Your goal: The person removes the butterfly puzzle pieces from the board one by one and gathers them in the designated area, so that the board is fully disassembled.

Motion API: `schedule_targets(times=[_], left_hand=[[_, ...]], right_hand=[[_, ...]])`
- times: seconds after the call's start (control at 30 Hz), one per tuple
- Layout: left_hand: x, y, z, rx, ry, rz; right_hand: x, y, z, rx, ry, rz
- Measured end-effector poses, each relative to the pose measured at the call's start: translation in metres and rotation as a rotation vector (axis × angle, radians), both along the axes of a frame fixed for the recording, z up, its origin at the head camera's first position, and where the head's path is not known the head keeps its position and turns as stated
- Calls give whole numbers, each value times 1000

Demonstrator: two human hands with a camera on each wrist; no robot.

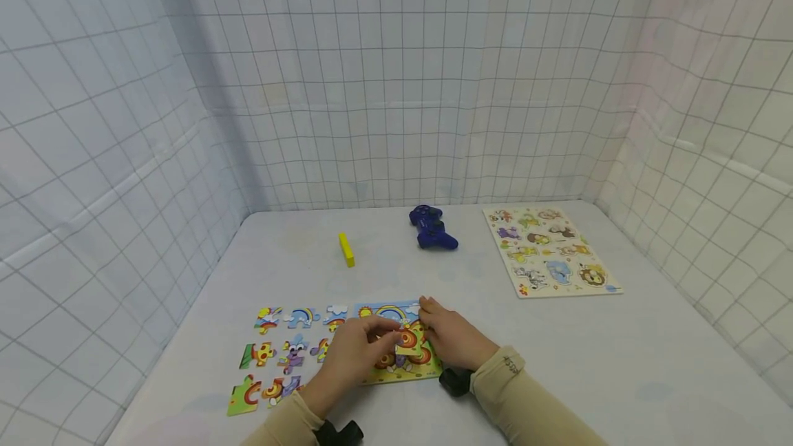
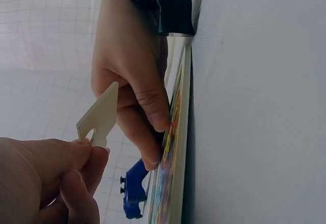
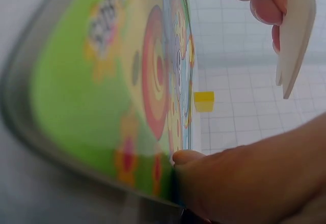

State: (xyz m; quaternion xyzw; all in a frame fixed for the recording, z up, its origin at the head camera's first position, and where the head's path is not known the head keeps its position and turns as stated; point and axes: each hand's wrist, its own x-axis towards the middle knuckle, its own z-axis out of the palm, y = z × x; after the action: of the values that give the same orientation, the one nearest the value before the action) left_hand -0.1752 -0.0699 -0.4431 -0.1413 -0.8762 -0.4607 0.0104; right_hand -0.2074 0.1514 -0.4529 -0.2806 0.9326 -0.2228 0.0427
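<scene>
My left hand (image 1: 354, 355) pinches a puzzle piece (image 2: 103, 113) between thumb and fingers, above the picture board. Its pale, plain underside faces the left wrist view, where a rounded notch shows. Below lies the colourful puzzle board (image 1: 427, 369), with a sun, a rainbow and red-orange rings, partly covered by the hands. At the board's right edge rests my right hand (image 1: 457, 337), its thumb (image 3: 224, 175) touching the edge. Beside the board on the left are rows of loose puzzle pieces (image 1: 294, 354), some hidden behind the left hand.
A yellow block (image 1: 346, 250) lies beyond the loose pieces. Farther back in the middle is a blue game controller (image 1: 432, 228). An animal picture board (image 1: 551, 253) lies at the right. Grid-patterned cloth walls (image 1: 396, 88) border the white table (image 1: 557, 349) at the back and sides.
</scene>
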Motion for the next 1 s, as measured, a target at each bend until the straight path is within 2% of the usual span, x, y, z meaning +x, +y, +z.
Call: schedule_targets(times=[0.4, 0.57, 0.73, 0.87, 1.0], left_hand=[[6, -11, 4, 11, -3, 39], [12, -24, 9, -21, 17, 93], [22, -52, 11, -70, -37, 195], [29, -76, 9, -90, -110, 266], [37, -92, 6, -99, -167, 299]], right_hand=[[1, -1, -2, -2, -21, -2], [1, 0, 1, -5, -19, 5], [0, -2, 3, 6, -31, 0], [0, -2, 3, 12, -61, -25], [1, 0, 1, 10, -75, -33]])
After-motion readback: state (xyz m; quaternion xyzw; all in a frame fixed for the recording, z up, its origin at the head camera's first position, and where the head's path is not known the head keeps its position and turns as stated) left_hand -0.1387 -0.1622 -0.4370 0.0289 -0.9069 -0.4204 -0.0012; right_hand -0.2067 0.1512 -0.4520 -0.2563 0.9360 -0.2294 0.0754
